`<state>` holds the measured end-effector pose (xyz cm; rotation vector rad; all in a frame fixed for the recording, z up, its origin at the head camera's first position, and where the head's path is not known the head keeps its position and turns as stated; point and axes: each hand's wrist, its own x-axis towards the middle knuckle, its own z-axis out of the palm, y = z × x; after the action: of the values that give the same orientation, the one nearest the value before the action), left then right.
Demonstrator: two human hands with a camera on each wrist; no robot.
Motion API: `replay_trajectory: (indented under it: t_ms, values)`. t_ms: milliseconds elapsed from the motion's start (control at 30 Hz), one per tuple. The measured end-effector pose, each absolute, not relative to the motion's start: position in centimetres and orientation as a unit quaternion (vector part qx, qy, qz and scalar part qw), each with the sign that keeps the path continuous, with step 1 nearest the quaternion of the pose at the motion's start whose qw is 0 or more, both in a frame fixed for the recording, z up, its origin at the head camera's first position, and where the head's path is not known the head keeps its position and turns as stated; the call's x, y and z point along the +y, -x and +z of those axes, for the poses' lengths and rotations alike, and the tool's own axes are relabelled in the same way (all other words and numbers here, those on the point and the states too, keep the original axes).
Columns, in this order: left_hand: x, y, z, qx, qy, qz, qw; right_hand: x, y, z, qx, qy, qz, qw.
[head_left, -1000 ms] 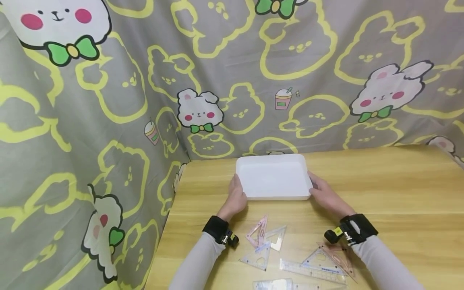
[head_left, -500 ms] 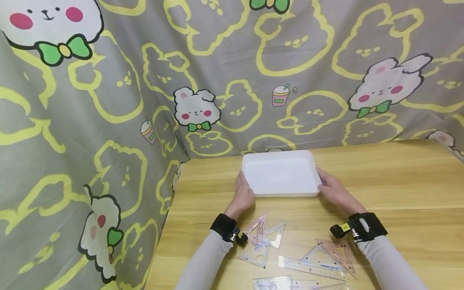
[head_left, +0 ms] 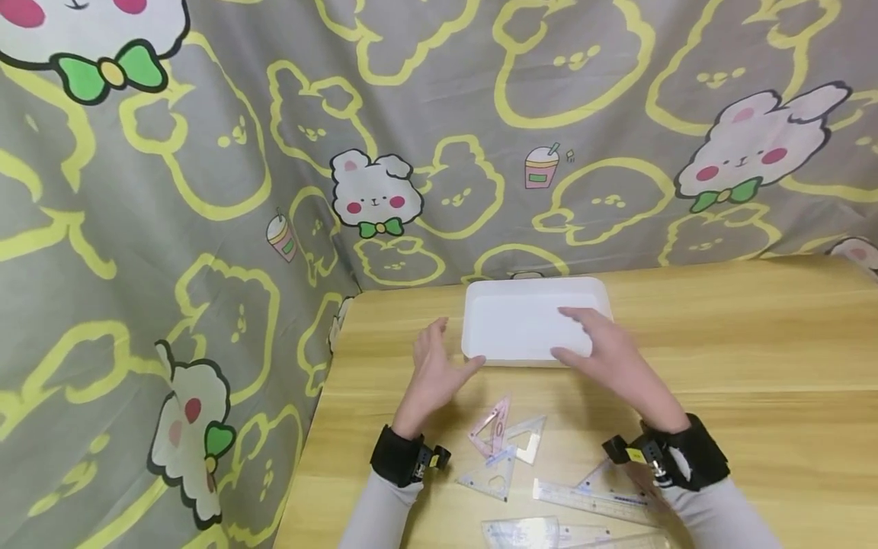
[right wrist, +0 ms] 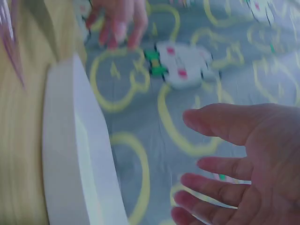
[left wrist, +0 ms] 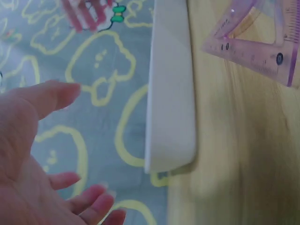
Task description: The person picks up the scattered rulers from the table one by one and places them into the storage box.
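A shallow white rectangular tray (head_left: 514,324) rests on the wooden table near the back curtain, with nothing in it. My left hand (head_left: 435,381) is just off its front left corner, thumb and fingers spread. Over the tray's right part hovers my right hand (head_left: 610,362), its thumb and fingers apart and holding nothing. In the left wrist view, a gap shows between the left hand (left wrist: 42,154) and the tray's side (left wrist: 173,93). The right wrist view likewise shows the right hand (right wrist: 248,173) clear of the tray wall (right wrist: 65,150).
Nearer the body lie a pink set square (head_left: 492,428), a clear set square (head_left: 528,440) and a bluish one (head_left: 495,476). A clear ruler (head_left: 583,499) and more transparent drawing pieces (head_left: 521,531) lie at the front. A patterned curtain (head_left: 453,183) borders the table's back and left.
Both hands held the tray by its ends as it shifted slightly right. They have since let go: the left hand drew back leftward, and the right hand lifted over the tray.
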<state>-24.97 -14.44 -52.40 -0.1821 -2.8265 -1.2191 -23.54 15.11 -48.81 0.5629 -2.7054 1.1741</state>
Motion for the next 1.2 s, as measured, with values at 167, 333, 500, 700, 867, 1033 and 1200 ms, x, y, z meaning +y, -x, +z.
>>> replay_trajectory:
  t_ms: [167,333,500,700,867,1033,1200]
  values:
    - [-14.3,23.7,-51.4,-0.936,0.100,-0.336,0.011,12.0,22.8,-49.7,-0.889,-0.264,0.366,0.085]
    - [-14.1,22.6,-51.5,-0.951,0.132,-0.275,-0.040,10.1,22.4,-51.1,-0.891,-0.323,0.315,0.043]
    - [-13.6,21.6,-52.7,-0.959,0.160,-0.217,-0.091,8.6,22.2,-52.5,-0.889,-0.363,0.277,0.012]
    - [-12.3,20.4,-53.8,-0.966,0.191,-0.127,-0.117,7.6,21.9,-54.4,-0.889,-0.383,0.252,0.003]
    - [-11.7,19.9,-54.2,-0.967,0.192,-0.106,-0.129,7.6,21.9,-55.3,-0.892,-0.378,0.248,0.009]
    - [-12.2,20.2,-54.5,-0.961,0.196,-0.135,-0.138,7.6,22.2,-55.8,-0.889,-0.391,0.238,0.023]
    - [-12.7,20.6,-54.8,-0.951,0.208,-0.178,-0.140,7.5,22.6,-56.1,-0.887,-0.398,0.227,0.049]
